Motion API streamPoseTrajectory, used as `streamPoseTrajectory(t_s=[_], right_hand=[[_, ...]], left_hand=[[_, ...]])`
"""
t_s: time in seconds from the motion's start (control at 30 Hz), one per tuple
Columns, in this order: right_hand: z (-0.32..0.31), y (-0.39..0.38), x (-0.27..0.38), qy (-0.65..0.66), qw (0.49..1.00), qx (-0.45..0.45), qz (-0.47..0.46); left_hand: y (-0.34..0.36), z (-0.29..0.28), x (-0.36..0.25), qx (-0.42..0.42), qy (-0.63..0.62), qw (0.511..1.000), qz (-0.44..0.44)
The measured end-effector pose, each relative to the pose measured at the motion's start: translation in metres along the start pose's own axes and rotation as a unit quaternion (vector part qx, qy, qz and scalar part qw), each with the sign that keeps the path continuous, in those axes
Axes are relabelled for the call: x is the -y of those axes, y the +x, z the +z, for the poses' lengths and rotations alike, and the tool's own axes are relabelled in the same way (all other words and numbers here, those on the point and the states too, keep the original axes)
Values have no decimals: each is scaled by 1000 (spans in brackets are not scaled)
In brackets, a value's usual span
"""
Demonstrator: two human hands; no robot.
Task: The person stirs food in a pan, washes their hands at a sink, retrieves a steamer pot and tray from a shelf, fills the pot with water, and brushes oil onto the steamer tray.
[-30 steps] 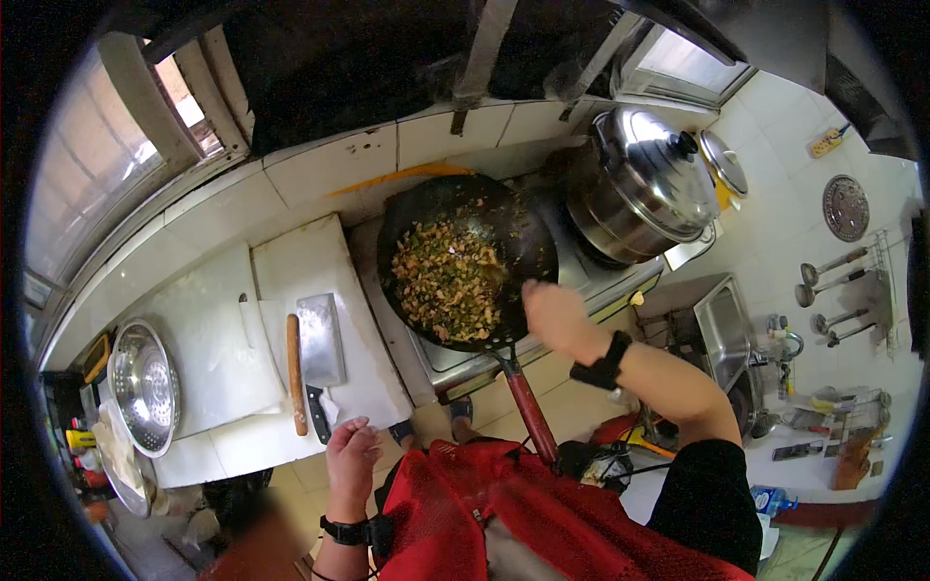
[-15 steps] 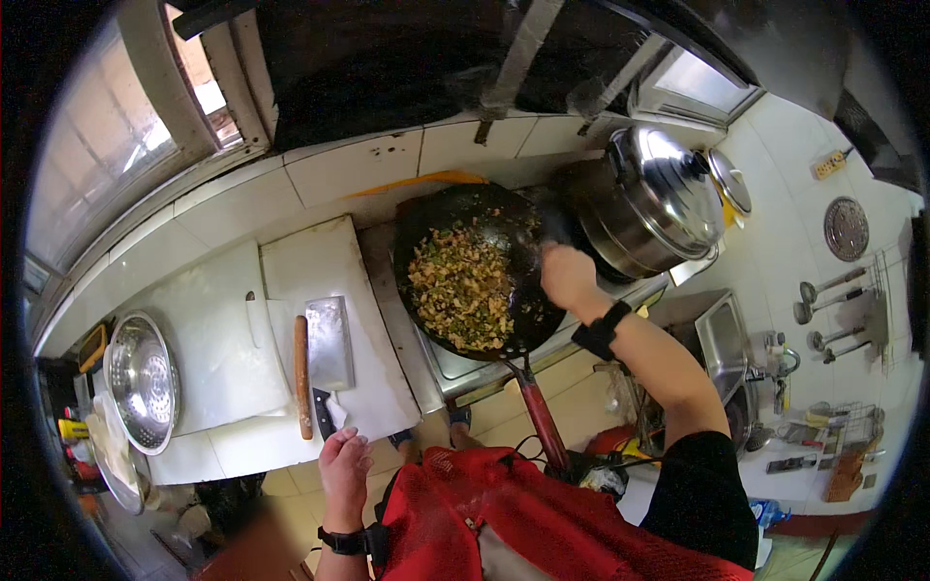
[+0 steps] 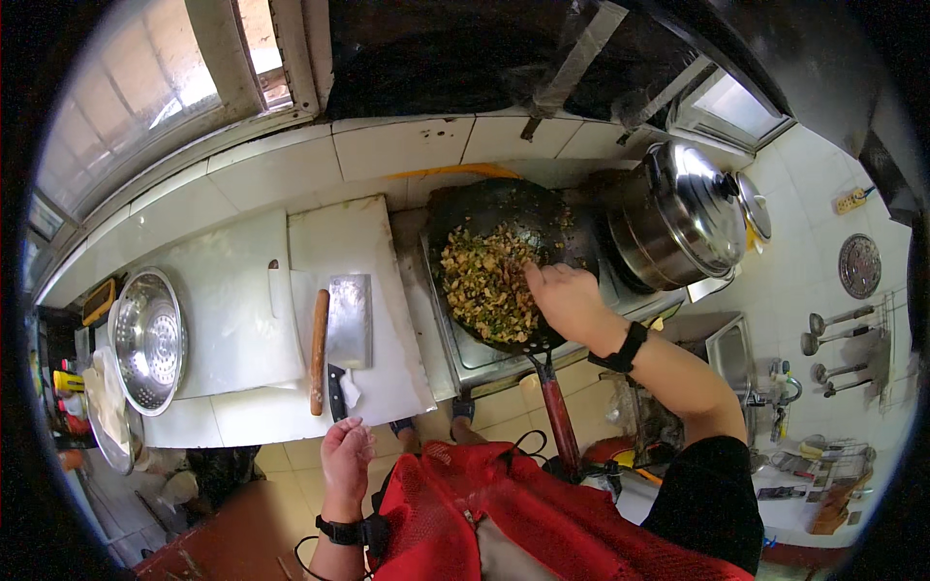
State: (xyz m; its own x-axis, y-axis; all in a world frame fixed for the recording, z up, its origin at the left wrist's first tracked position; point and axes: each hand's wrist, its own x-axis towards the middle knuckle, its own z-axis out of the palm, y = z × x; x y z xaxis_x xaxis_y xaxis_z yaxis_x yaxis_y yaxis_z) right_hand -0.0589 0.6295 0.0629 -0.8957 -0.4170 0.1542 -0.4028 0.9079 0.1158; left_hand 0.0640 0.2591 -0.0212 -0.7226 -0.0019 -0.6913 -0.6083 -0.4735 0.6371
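Observation:
A black wok (image 3: 475, 290) holding chopped green and brown food sits on the stove; its red handle (image 3: 560, 416) points toward me. My right hand (image 3: 567, 305) is over the wok, fingertips at the food, curled; what they hold is hidden. My left hand (image 3: 346, 455) is below the white board (image 3: 387, 281), fingers closed around something small and pale that I cannot make out. On that board lie a cleaver (image 3: 349, 320), a wooden rolling pin (image 3: 318, 353) and a black-handled knife (image 3: 338, 392).
A steel steamer pot (image 3: 668, 218) stands right of the wok. A perforated steel bowl (image 3: 145, 339) sits on the left board. A steel sink (image 3: 727, 358) and ladles (image 3: 833, 339) on the wall are at the right. Windows flank the dark wall above the stove.
My right hand has moved from the wok's right part leftward onto the food. My left hand stays low and closed. The whole view has shifted, with the wok appearing further right.

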Motion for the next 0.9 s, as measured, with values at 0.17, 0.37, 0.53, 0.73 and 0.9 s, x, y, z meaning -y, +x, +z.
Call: streamPoseTrajectory(t_s=[0.17,0.37,0.53,0.73,0.9], right_hand=[[19,-23,-38,-41,977,120,174],[57,-27,-26,87,964,178,177],[11,-33,-11,25,982,122,141],[44,-38,-54,12,970,109,216],[17,-27,10,52,991,80,94]], left_hand=[[0,-4,2,-17,15,1000,-9],[4,-1,5,25,29,999,-21],[10,2,0,19,30,999,-12],[7,13,-4,29,16,999,-23],[8,-2,-7,37,-28,998,-52]])
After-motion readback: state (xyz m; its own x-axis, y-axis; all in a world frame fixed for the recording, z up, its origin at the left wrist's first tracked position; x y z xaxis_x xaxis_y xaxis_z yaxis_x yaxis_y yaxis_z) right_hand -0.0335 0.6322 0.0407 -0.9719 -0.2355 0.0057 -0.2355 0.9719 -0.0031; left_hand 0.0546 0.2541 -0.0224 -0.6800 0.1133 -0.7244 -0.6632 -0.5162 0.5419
